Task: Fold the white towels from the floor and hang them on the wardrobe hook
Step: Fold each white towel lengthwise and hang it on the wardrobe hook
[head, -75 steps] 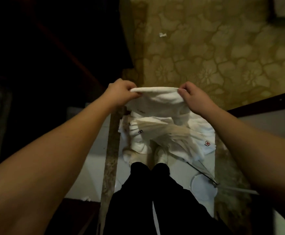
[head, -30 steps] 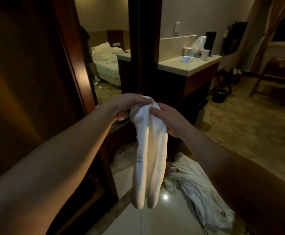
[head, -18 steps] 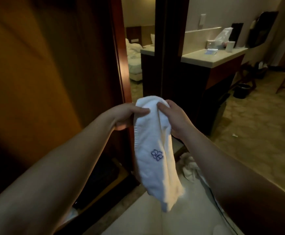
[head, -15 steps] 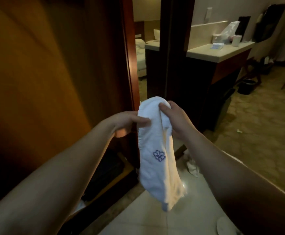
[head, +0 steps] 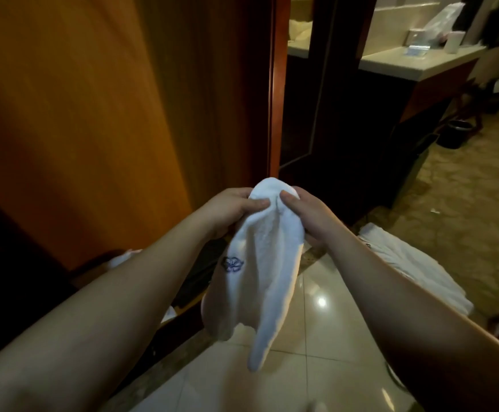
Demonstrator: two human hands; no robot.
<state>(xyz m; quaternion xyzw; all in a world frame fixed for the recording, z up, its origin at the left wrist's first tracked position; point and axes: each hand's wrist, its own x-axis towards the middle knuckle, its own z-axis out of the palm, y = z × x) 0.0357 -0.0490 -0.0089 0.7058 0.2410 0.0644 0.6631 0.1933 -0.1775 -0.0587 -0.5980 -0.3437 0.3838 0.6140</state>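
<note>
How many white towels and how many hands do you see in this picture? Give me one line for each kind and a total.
Towel held up by both hands: 1
White towels lying on the floor: 1 heap; how many are in it cannot be told
Hands: 2, the left hand and the right hand
Total: 4

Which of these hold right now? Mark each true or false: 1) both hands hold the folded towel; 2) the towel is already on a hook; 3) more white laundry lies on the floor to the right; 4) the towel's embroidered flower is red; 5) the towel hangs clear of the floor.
1) True: the left hand and right hand pinch the top of the folded white towel.
2) False: it is held in the air; no hook is visible.
3) True: white laundry lies there.
4) False: the embroidered flower is blue-purple.
5) True: it dangles above the tiled floor.
</note>
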